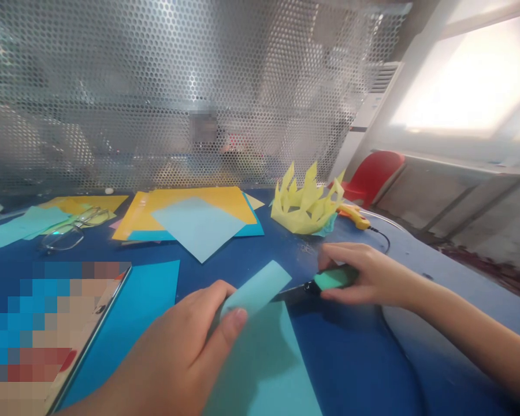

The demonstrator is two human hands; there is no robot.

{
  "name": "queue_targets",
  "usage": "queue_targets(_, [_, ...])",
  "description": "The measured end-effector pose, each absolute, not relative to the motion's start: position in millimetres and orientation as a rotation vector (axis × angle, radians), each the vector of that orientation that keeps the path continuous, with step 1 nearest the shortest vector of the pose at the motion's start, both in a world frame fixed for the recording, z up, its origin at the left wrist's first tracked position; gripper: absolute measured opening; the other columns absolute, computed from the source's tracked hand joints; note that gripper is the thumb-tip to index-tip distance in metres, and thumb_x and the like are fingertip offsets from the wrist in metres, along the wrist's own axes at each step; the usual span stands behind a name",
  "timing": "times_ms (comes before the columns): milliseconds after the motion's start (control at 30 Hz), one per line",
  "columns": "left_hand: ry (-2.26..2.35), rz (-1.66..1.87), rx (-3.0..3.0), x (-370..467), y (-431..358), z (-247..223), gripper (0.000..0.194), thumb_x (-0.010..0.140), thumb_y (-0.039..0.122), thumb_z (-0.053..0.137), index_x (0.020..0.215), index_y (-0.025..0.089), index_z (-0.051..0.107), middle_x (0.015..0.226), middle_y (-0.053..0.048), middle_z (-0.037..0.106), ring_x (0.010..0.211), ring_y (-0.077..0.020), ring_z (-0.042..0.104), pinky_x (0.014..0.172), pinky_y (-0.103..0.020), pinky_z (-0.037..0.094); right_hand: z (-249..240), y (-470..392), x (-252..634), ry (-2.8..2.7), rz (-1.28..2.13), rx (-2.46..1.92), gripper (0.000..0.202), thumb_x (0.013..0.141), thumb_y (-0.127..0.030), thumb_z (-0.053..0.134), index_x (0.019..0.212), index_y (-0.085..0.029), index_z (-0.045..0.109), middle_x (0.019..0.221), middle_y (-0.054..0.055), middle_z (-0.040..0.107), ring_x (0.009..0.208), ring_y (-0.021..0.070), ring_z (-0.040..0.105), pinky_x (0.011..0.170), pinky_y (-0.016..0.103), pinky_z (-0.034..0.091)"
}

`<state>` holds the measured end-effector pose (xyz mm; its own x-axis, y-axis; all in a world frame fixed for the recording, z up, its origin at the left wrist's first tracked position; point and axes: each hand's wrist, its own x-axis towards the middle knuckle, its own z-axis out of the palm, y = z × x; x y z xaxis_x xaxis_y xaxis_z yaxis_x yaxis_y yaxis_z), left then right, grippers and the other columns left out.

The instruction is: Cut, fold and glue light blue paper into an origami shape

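My left hand (pixel 186 341) pinches a folded strip of light teal paper (pixel 264 286) between thumb and fingers. My right hand (pixel 359 274) is closed around the green handle of a cutting tool (pixel 335 278), whose dark blade points left and meets the strip's lower right edge. Beneath the strip, a larger teal sheet (pixel 264 364) lies on the blue table (pixel 351 358). Beyond my hands stands a yellow paper crown (pixel 305 202) with pointed tips.
A pale blue square (pixel 201 225) lies on yellow sheets (pixel 132 216). Glasses (pixel 69 236) rest by teal papers (pixel 21 225) at the left. Nearer is a blue sheet (pixel 125 323) beside a pixelated panel (pixel 47 346). A yellow corded tool (pixel 353 216) sits right of the crown.
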<state>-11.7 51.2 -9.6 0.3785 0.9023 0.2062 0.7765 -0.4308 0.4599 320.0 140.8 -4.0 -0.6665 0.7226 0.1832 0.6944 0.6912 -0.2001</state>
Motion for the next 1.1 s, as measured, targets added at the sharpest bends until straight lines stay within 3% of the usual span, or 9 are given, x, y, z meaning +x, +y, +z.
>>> queue_targets(233, [1.411, 0.692, 2.281, -8, 51, -9, 0.045, 0.104, 0.049, 0.028, 0.1, 0.027, 0.067, 0.091, 0.002, 0.077, 0.076, -0.0146, 0.074, 0.056, -0.019, 0.054, 7, 139, 326, -2.66, 0.112, -1.146, 0.031, 0.088, -0.051, 0.064, 0.077, -0.024, 0.052, 0.068, 0.002, 0.058, 0.062, 0.019, 0.05, 0.06, 0.032, 0.037])
queue_targets(533, [1.264, 0.678, 2.319, -7, 52, -6, 0.046, 0.105, 0.048, 0.025, 0.096, 0.027, 0.065, 0.08, 0.003, 0.073, 0.067, -0.0141, 0.068, 0.053, -0.02, 0.051, -7, 135, 320, -2.728, 0.126, -1.003, 0.035, 0.088, -0.056, 0.063, 0.078, -0.023, 0.056, 0.069, 0.001, 0.06, 0.063, 0.0173, 0.054, 0.06, 0.03, 0.039])
queue_targets(700, [1.158, 0.604, 2.325, -7, 52, -7, 0.044, 0.105, 0.047, 0.027, 0.103, 0.026, 0.066, 0.09, 0.002, 0.074, 0.077, -0.0145, 0.069, 0.059, -0.02, 0.053, -15, 131, 306, -2.753, 0.069, -0.861, 0.044, 0.09, -0.066, 0.058, 0.08, -0.023, 0.057, 0.068, -0.001, 0.061, 0.061, 0.0157, 0.056, 0.062, 0.028, 0.041])
queue_targets(900, [0.964, 0.607, 2.305, -4, 50, -17, 0.033, 0.107, 0.037, 0.032, 0.11, 0.027, 0.063, 0.109, 0.0, 0.074, 0.095, -0.0138, 0.07, 0.081, -0.02, 0.057, -13, 122, 292, -2.73, -0.077, -0.785, 0.046, 0.095, -0.065, 0.052, 0.078, -0.022, 0.056, 0.065, -0.001, 0.058, 0.058, 0.0146, 0.053, 0.06, 0.027, 0.04])
queue_targets(1100, [0.8, 0.785, 2.384, 2, 46, -37, 0.031, 0.108, 0.042, 0.034, 0.109, 0.024, 0.059, 0.119, 0.0, 0.072, 0.113, -0.0097, 0.065, 0.099, -0.016, 0.046, -12, 119, 289, -2.682, -0.2, -0.747, 0.047, 0.097, -0.065, 0.048, 0.079, -0.022, 0.054, 0.066, -0.001, 0.057, 0.057, 0.0144, 0.051, 0.058, 0.028, 0.039])
